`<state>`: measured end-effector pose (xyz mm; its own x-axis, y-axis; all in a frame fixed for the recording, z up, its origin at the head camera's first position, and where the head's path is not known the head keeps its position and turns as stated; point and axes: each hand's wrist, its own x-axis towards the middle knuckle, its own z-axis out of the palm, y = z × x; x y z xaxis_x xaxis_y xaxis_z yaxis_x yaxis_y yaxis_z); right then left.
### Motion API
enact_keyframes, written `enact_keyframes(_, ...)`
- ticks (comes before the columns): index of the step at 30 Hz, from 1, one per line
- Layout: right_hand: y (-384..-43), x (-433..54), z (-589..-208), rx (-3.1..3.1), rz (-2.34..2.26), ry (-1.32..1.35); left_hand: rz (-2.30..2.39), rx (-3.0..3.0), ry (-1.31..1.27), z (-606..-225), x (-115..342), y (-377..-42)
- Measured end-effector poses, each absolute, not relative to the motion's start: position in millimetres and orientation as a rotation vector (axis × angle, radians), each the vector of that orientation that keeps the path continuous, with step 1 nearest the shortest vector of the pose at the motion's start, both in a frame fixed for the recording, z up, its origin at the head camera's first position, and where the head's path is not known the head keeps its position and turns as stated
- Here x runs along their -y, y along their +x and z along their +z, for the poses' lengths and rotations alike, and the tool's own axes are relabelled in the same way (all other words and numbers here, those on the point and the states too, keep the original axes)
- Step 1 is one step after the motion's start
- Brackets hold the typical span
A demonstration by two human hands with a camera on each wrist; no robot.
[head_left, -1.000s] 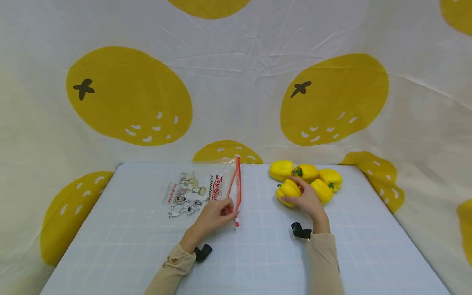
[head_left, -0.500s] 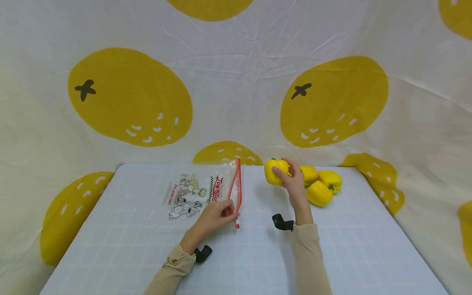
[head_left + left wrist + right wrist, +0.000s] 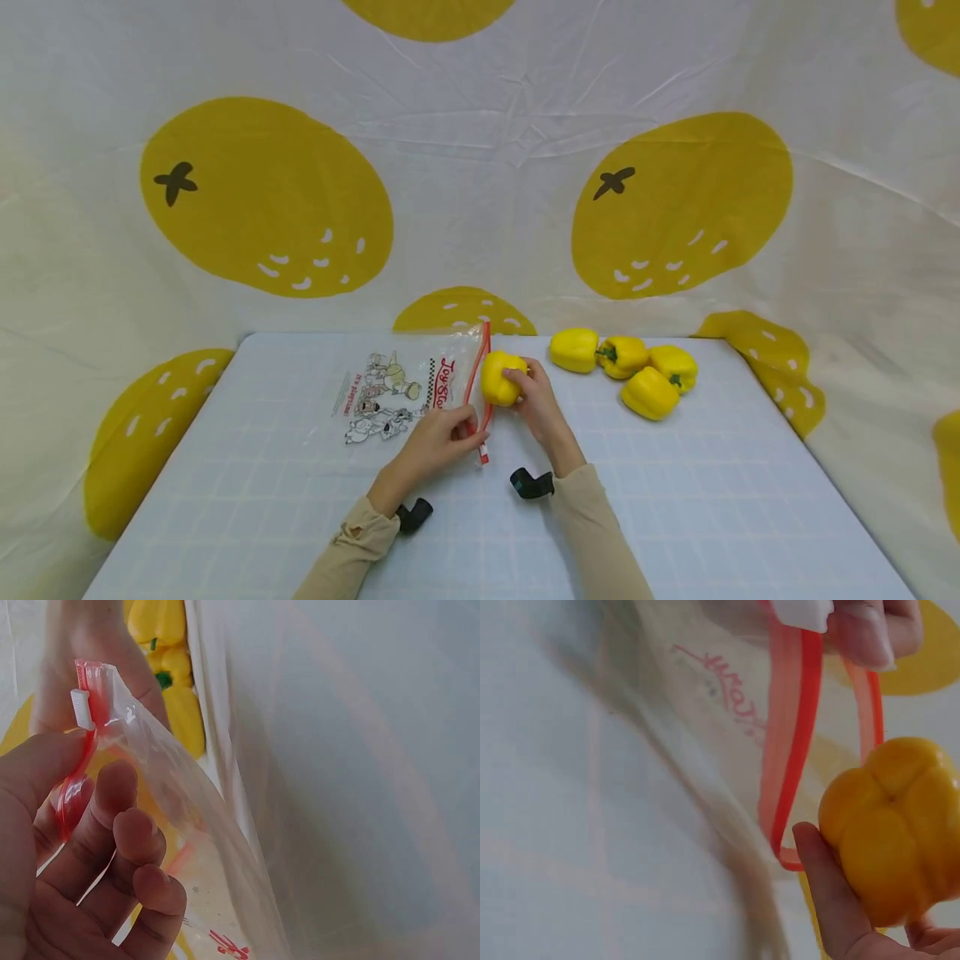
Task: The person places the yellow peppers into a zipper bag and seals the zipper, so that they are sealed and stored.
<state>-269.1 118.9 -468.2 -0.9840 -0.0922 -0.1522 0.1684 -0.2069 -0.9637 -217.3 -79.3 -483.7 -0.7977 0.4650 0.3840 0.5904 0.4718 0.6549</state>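
Observation:
My left hand [image 3: 442,437] pinches the red-edged mouth of a clear zip bag [image 3: 386,392] printed with cartoon figures and red lettering. In the left wrist view, a white slider [image 3: 82,709] sits on the zip just beyond the thumb. A yellow bell pepper [image 3: 501,379] is gripped by my right hand [image 3: 538,404], right at the bag's mouth. Seen from the right wrist, the red zip strips [image 3: 791,735] stand parted in a loop, and the pepper [image 3: 896,832] is beside them with its lobed bottom toward the camera.
Several more yellow bell peppers [image 3: 648,393] lie grouped at the back right of the table [image 3: 720,500], which has a pale checked cover. Behind the table hangs a cloth [image 3: 480,167] with large yellow fruit prints. A black wrist camera [image 3: 531,483] juts from the right sleeve.
My right hand has lifted one pepper from the front of the group and carried it left to the bag's mouth. The left hand has kept its hold on the bag.

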Motion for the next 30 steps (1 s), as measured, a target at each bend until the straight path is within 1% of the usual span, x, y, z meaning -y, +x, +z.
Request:
enact_keyframes(10,-266.4,-115.3,-483.3,-2.117,-2.133,0.100,-1.250,2.576,-0.888,-483.3,78.2,-217.4)
enact_keyframes(17,-264.8,-113.8,-488.2,-2.171,-2.110,0.078,-1.194,2.537,-0.930,-483.6,76.9,-217.8)
enact_keyframes(30,-265.4,-107.1,-483.2,-2.084,-2.201,0.285,-1.109,2.574,-0.980,-482.4,75.0,-216.2)
